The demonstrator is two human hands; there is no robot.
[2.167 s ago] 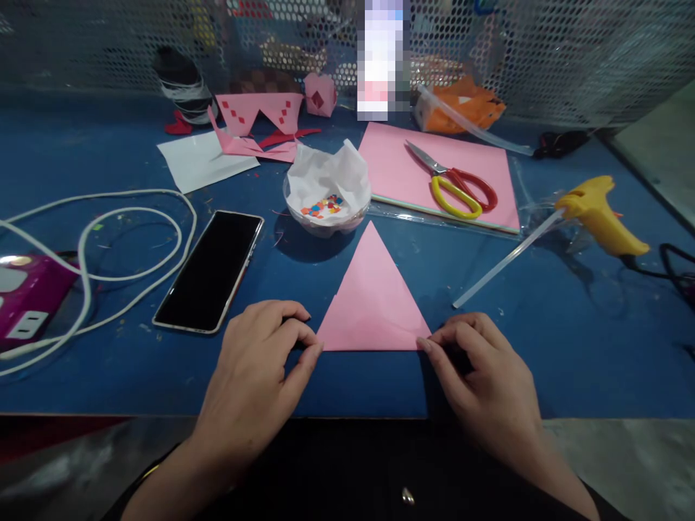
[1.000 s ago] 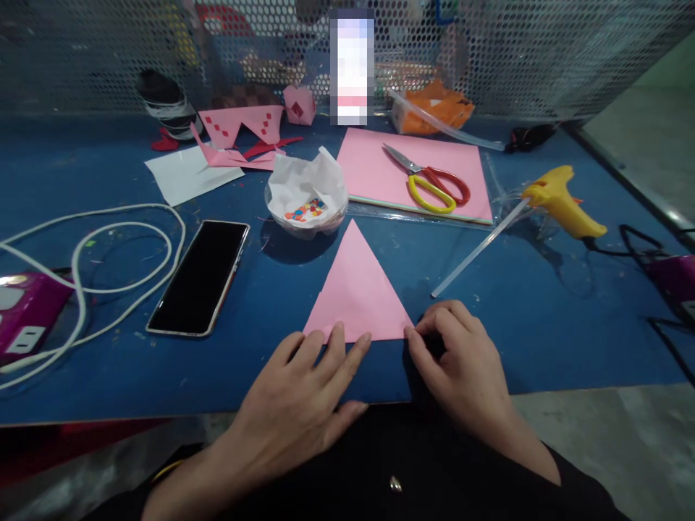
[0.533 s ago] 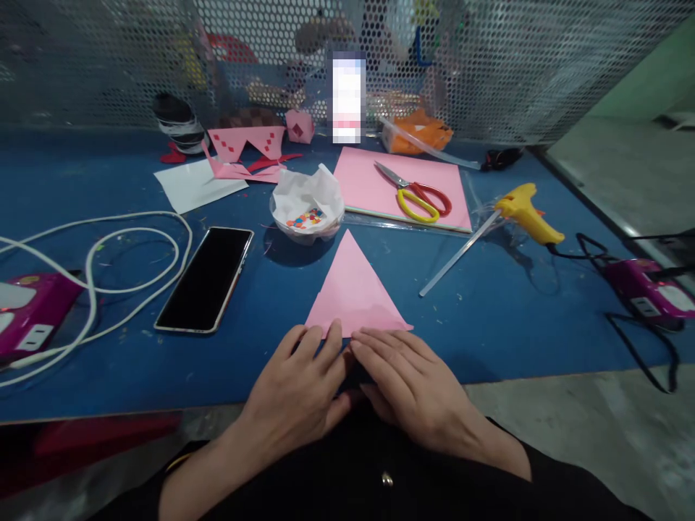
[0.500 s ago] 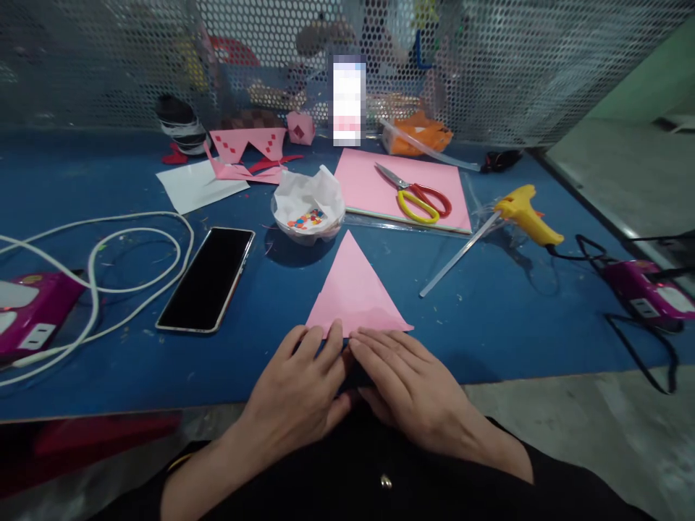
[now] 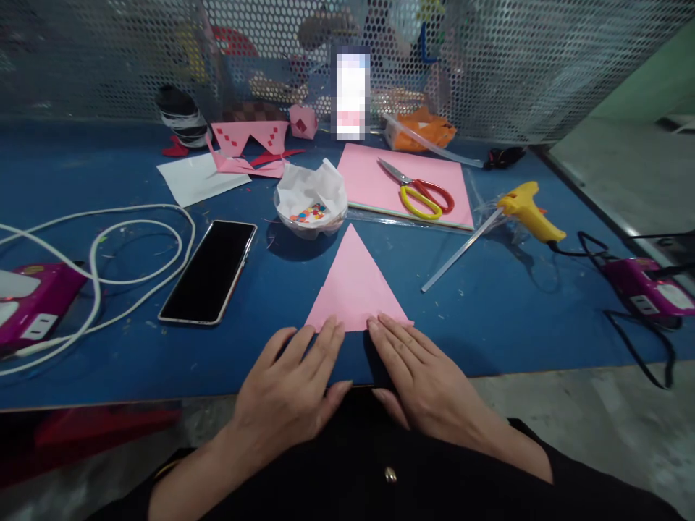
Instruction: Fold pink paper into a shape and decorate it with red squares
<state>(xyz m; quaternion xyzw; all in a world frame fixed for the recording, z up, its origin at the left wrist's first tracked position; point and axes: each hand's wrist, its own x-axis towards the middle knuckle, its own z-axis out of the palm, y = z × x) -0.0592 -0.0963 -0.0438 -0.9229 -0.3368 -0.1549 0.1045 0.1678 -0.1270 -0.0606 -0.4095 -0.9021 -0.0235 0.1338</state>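
A pink sheet of paper folded into a triangle (image 5: 351, 282) lies flat on the blue table, its tip pointing away from me. My left hand (image 5: 296, 376) presses its fingertips on the left part of the near folded edge. On the right part of that edge, the fingers of my right hand (image 5: 420, 369) lie flat and stretched out. Both thumbs are held apart from the fingers, off the paper. Beyond the triangle's tip stands a clear bowl (image 5: 310, 228) lined with white tissue, with small coloured bits in it.
Red-and-yellow scissors (image 5: 420, 199) rest on a stack of pink paper (image 5: 361, 170). A yellow glue gun (image 5: 529, 212) lies at right, a phone (image 5: 209, 271) at left beside a white cable (image 5: 95, 289). Cut pink paper (image 5: 250, 137) and a lit phone (image 5: 351, 94) are at the back.
My hands have slid apart along the near edge of the triangle, the left one leftward and the right one rightward. The view has shifted slightly.
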